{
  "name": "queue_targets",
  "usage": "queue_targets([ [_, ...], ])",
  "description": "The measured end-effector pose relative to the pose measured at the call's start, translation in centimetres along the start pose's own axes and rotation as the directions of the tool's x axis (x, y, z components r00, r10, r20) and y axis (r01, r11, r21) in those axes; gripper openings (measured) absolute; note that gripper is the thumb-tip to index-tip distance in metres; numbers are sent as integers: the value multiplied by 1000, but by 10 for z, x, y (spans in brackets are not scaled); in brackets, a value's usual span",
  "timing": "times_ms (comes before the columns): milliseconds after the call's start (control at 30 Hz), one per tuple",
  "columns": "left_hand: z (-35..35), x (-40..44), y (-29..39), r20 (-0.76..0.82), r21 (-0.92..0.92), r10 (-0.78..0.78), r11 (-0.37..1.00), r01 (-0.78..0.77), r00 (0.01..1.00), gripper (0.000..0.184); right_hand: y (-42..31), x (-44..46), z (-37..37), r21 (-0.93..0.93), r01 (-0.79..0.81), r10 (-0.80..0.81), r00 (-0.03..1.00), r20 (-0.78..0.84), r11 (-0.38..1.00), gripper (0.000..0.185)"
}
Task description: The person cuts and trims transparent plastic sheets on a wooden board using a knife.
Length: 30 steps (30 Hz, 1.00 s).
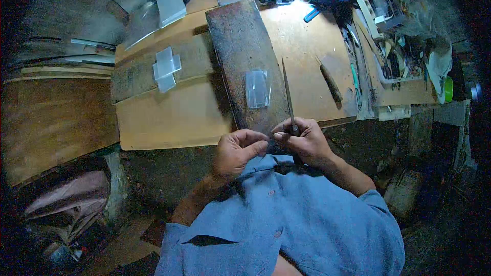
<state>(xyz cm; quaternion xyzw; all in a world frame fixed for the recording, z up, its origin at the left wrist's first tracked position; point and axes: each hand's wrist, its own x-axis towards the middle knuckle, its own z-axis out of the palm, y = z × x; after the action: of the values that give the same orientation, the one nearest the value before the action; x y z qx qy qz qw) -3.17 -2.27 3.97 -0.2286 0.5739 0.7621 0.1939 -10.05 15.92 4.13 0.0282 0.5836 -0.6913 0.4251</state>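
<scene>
My right hand (305, 142) is closed around a long thin pointed tool (287, 89). The tool's slim tapering length points away from me, and its dark lower end shows below the hand; whether it is a file or a knife I cannot tell. My left hand (238, 154) is pinched, thumb against fingers, close to the right fingertips. Anything between its fingers is too small to make out. Just beyond both hands, a stack of clear plastic pieces (258, 89) lies on a dark, worn board (240, 36).
More clear pieces (166, 69) lie on a flat wooden plank (197, 56) at left, and a pale sheet (171, 8) lies behind. A wooden-handled tool (331, 83) rests on the tabletop (307, 46) at right. Clutter and a tray (401, 77) crowd the right edge.
</scene>
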Motion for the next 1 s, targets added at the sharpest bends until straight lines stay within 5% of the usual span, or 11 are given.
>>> queue_targets([
  [200,1,0,-10,-32,2,41,999,-41,999,15,13,4,-3,-239,174,-175,984,16,955,10],
  [533,-2,1,-13,-24,-44,-17,999,16,1000,24,4,1,-3,-143,61,-57,998,30,988,10],
  [600,-6,1,-14,-47,-99,-9,995,4,999,24,10,0,-13,-188,146,-151,989,-11,971,10],
  [667,-11,1,-14,-76,-152,-1,988,-11,997,24,-4,-10,-23,-332,217,-233,973,-9,918,16],
  [767,-20,0,-13,-125,-240,-5,970,-25,992,25,-32,-30,-32,-688,28,-44,999,-6,725,27],
  [1000,-27,-8,-4,-239,-235,44,967,-102,970,25,-35,-44,-29,-866,118,-39,993,113,487,26],
])
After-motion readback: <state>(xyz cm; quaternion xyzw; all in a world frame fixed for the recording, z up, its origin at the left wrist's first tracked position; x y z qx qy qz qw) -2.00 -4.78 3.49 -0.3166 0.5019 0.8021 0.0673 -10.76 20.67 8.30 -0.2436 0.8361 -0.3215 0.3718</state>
